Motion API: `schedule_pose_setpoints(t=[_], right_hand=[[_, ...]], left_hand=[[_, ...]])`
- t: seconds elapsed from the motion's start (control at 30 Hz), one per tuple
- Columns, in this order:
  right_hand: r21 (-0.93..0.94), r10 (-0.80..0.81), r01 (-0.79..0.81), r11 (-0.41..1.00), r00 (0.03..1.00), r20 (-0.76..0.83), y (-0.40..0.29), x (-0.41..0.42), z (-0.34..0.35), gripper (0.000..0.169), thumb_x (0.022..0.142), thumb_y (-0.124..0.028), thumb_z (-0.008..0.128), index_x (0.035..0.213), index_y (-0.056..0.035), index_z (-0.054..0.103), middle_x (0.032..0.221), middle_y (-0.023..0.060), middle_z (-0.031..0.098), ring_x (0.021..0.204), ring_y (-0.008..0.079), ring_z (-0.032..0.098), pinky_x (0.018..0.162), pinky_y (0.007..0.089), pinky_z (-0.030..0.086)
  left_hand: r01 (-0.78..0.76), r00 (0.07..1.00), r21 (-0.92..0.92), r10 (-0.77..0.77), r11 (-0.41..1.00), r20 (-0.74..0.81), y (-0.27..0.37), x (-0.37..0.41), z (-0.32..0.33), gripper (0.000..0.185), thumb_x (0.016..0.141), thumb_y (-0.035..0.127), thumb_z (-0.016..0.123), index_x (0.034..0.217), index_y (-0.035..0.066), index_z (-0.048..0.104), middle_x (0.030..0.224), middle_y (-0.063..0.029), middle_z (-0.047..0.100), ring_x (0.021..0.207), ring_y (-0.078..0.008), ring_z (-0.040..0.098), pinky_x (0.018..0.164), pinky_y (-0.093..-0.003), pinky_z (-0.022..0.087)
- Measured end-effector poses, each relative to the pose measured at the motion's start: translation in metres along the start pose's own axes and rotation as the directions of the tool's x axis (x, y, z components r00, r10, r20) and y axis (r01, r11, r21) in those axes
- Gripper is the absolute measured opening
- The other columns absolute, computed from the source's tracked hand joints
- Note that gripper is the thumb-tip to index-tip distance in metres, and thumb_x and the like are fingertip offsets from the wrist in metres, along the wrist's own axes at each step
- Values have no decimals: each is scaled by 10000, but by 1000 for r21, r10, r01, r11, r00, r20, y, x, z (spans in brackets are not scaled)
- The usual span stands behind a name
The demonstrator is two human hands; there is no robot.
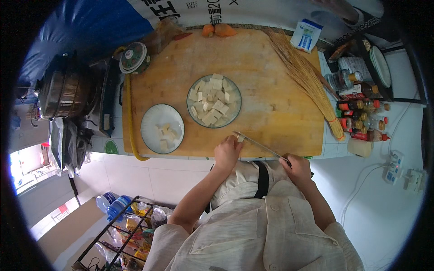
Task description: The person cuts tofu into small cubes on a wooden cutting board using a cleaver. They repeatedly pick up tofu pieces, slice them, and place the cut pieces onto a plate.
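My right hand [295, 168] grips the dark handle of a kitchen knife [261, 145], its blade slanting up and left over the front of the wooden board [264, 111]. At the blade's tip end, my left hand [228, 151] pinches a small pale piece of food [240, 138] in its fingertips, right beside the blade. Just beyond the hands stands a glass bowl [240, 110] heaped with white tofu cubes [213, 98]. A white plate [152, 125] to the left carries several small pale food pieces [166, 132].
A straw whisk broom [308, 84] lies along the board's right side, near sauce bottles [366, 105]. Two carrots [223, 29] and a salt-like packet [307, 35] are at the back. At left are a lidded enamel pot [134, 57], a yellow hose [129, 115] and a steamer pot [64, 88].
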State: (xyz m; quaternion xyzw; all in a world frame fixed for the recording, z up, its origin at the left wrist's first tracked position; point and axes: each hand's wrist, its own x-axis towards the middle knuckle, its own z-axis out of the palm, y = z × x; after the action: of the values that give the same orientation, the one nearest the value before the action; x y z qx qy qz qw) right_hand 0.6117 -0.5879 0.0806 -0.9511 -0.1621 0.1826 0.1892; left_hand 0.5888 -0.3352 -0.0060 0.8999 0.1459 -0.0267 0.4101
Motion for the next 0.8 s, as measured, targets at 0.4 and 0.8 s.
schedule_pose_setpoints(t=[0.4,0.8], right_hand=[[-75,-11,16,997,997,75,11,5,11,300,916,-330,576,859,-39,621,808,164,646,753,367,638,677,465,498],[-211,-64,90,973,990,125,12,10,14,221,889,-288,607,911,-69,589,790,158,643,760,353,647,674,467,506]], left_hand=[[17,995,-110,-28,994,-96,-8,-6,5,245,720,165,807,793,16,626,699,-133,653,598,-271,648,567,-360,514],[55,990,-245,-85,968,-115,-12,-11,7,236,721,169,793,777,14,625,710,-135,657,618,-295,641,579,-383,502]])
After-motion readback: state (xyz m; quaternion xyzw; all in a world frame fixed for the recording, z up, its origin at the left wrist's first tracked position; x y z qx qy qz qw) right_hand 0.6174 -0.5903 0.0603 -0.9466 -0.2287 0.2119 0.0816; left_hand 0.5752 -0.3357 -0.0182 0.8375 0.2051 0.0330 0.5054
